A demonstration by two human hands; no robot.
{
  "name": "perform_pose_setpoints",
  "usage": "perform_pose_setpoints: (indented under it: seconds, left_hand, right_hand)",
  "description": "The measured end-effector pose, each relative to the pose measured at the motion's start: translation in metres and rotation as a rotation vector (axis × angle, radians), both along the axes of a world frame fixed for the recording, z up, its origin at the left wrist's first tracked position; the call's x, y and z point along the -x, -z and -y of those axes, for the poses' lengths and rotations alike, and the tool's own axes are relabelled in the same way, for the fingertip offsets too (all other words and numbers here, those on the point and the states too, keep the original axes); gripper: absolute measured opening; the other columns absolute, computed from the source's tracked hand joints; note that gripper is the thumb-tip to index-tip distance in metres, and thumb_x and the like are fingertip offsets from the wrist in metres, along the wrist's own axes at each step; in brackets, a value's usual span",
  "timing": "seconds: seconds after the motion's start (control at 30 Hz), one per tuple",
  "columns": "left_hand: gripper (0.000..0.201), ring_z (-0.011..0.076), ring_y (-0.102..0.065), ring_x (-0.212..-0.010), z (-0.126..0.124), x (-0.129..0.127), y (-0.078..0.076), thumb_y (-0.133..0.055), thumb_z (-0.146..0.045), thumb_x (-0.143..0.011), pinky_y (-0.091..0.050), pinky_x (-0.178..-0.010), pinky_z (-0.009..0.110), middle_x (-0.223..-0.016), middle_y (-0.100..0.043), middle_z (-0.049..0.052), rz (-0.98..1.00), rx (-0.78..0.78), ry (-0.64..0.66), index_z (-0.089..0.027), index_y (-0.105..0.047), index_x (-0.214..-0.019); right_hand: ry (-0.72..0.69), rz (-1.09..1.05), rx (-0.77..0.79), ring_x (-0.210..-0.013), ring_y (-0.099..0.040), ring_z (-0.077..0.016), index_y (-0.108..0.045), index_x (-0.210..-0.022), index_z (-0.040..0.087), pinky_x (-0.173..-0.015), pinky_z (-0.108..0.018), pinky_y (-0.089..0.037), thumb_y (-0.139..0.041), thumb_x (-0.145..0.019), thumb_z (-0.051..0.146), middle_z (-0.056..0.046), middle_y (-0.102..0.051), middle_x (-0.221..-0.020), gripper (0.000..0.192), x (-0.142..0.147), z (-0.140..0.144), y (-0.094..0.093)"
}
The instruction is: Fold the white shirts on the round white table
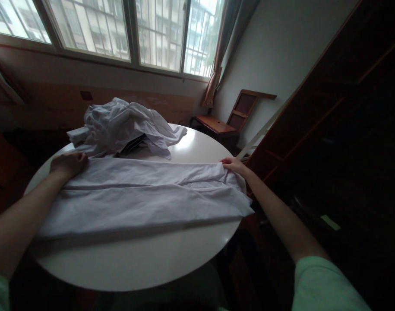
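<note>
A white garment (pixel 142 203), folded into a long strip, lies flat across the round white table (pixel 132 268). Its exact kind does not show. At its far left corner my left hand (pixel 68 164) is closed on the cloth, knuckles up. My right hand (pixel 235 166) pinches the far edge near the right end, where the fabric bunches in small creases. The strip's right end reaches the table's rim. Just beyond the far edge sits a crumpled heap of white clothes (pixel 119 123) with a dark patch showing low in it.
A wooden chair (pixel 216 124) stands behind the table at the right, by the wall. Barred windows (pixel 158 34) with a tied curtain (pixel 213 86) are at the back. Dark wooden panelling (pixel 301 112) slants along the right side.
</note>
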State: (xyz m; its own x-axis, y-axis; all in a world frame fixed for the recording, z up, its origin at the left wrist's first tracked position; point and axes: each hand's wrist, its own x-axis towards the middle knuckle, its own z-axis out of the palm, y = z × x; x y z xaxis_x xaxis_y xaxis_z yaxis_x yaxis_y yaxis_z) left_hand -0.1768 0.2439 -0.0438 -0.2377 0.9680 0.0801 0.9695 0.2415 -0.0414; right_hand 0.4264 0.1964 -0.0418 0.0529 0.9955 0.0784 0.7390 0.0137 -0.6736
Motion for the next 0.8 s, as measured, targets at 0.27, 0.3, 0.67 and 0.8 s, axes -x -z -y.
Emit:
perform_pose_setpoints:
  seconds: [0.27,0.3,0.67,0.8]
  left_hand:
    - [0.056,0.0303,-0.057,-0.096,-0.002,0.001,0.002,-0.025,-0.042,-0.086,-0.040,-0.067,0.031,-0.118,-0.058,0.021,-0.004,0.000,0.018,-0.010,-0.060,-0.115]
    - [0.056,0.0301,-0.057,-0.097,-0.002,0.001,0.002,-0.025,-0.043,-0.086,-0.040,-0.069,0.031,-0.119,-0.058,0.020,-0.004,0.009,0.017,-0.011,-0.059,-0.116]
    - [0.057,0.0300,-0.058,-0.094,-0.002,0.003,0.001,-0.023,-0.043,-0.087,-0.040,-0.068,0.031,-0.118,-0.058,0.022,0.005,-0.003,0.008,-0.009,-0.059,-0.116]
    - [0.055,0.0284,-0.059,-0.091,0.000,-0.001,-0.001,-0.024,-0.042,-0.087,-0.040,-0.067,0.030,-0.115,-0.060,0.021,0.004,-0.001,-0.007,-0.009,-0.061,-0.113]
  right_hand:
    - [0.190,-0.026,-0.049,-0.067,-0.060,-0.0147,-0.068,-0.073,0.013,-0.065,-0.023,-0.045,-0.060,-0.064,0.023,-0.004,-0.069,-0.070,0.015,0.010,-0.007,0.016]
    - [0.199,-0.012,-0.062,-0.067,-0.060,-0.0146,-0.068,-0.072,0.013,-0.065,-0.022,-0.045,-0.060,-0.064,0.023,-0.004,-0.068,-0.069,0.015,0.011,-0.007,0.018]
    - [0.122,0.208,-0.222,-0.067,-0.057,-0.0147,-0.063,-0.070,0.017,-0.064,-0.023,-0.042,-0.057,-0.066,0.017,-0.001,-0.065,-0.069,0.007,0.000,0.004,0.015]
    - [0.052,0.424,-0.283,-0.073,-0.059,-0.0163,-0.063,-0.070,0.019,-0.070,-0.025,-0.042,-0.052,-0.071,0.012,-0.003,-0.067,-0.075,0.013,-0.001,0.009,0.016]
